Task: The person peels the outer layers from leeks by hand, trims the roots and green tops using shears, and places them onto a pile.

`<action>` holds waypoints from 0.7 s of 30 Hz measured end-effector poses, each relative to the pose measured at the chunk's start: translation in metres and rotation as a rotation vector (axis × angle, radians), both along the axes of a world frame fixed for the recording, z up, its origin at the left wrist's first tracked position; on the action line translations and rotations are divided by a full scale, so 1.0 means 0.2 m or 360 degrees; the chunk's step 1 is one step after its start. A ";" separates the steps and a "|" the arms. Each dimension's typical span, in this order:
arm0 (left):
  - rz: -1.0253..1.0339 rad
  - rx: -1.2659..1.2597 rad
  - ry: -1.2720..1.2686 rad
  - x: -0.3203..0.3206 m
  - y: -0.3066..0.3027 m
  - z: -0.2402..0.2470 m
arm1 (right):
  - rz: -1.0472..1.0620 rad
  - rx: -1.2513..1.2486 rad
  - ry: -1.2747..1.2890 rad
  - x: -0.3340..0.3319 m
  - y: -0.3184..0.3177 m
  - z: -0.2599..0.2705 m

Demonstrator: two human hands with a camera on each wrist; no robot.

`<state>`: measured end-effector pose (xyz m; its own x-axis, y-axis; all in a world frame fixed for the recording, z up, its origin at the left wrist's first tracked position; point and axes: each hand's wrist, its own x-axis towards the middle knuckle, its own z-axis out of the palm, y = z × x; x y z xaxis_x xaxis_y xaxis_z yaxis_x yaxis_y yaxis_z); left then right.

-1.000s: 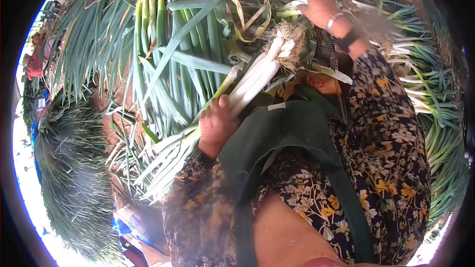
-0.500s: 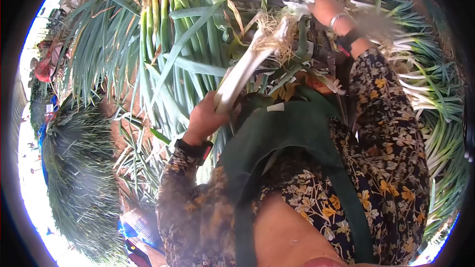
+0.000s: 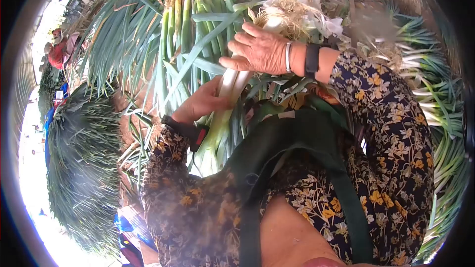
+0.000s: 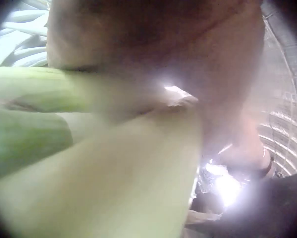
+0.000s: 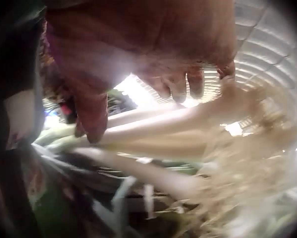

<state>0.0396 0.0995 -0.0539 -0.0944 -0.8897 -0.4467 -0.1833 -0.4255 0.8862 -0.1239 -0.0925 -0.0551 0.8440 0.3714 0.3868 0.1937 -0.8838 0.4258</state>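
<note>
In the head view my left hand [image 3: 198, 105] grips several thick green onions [image 3: 229, 85] around their stalks. Their pale stems also fill the left wrist view, close below that palm. My right hand [image 3: 262, 52] lies across the white part of the same onions, back up and fingers spread. From the right wrist, the thumb [image 5: 93, 119] reaches down in front of the white stalks [image 5: 163, 126], while the other fingertips end just above them. Beyond the right hand, tan, bushy roots [image 3: 283, 14] stick out, with loose whitish peelings [image 3: 316, 12] around them.
Long green onions [image 3: 198, 34] lie in a pile in front. A large heap of green tops [image 3: 84, 168] stands at left. Rows of onions with white ends [image 3: 420, 69] line the right side. A dark green apron [image 3: 292, 133] covers my lap.
The right hand pulled whitish peel at the root end, then came left and down onto the stalks, without peel showing in it. The left hand has shifted up along the onions, which stand steeper.
</note>
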 end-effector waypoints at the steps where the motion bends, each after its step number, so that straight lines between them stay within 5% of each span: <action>1: 0.0001 -0.0019 -0.0114 0.01 -0.01 0.01 | 0.0043 -0.0052 -0.0092 0.03 -0.03 0.00; 2: 0.0007 -0.0035 -0.0229 0.01 -0.01 0.04 | 0.0089 -0.0102 -0.0185 0.06 -0.05 0.02; 3: -0.0001 -0.0178 -0.0815 -0.05 -0.01 0.17 | 0.0129 -0.0170 -0.0234 0.09 -0.08 0.05; 4: 0.0036 -0.0779 -0.1680 -0.02 0.02 0.06 | 0.0086 -0.0227 -0.0262 0.13 -0.09 0.06; 6: 0.0187 -0.1063 -0.2008 -0.17 0.03 0.21 | 0.0034 -0.0190 -0.0165 0.21 -0.10 0.07; 10: -0.0127 -0.0322 -0.0554 -0.34 0.05 0.03 | 0.0134 -0.0336 -0.0270 0.34 -0.05 0.18; 13: 0.0941 -0.0102 -0.0343 -0.32 0.10 -0.44 | 0.0256 -0.0419 -0.0445 0.41 -0.04 0.27; 16: 0.1272 -0.0358 0.0018 -0.36 0.15 -0.39 | 0.0232 -0.0538 -0.0451 0.35 -0.06 0.44; 21: 0.1086 -0.0912 -0.1956 -0.03 0.08 -0.32 | -0.0104 -0.0496 -0.0714 0.18 -0.12 0.70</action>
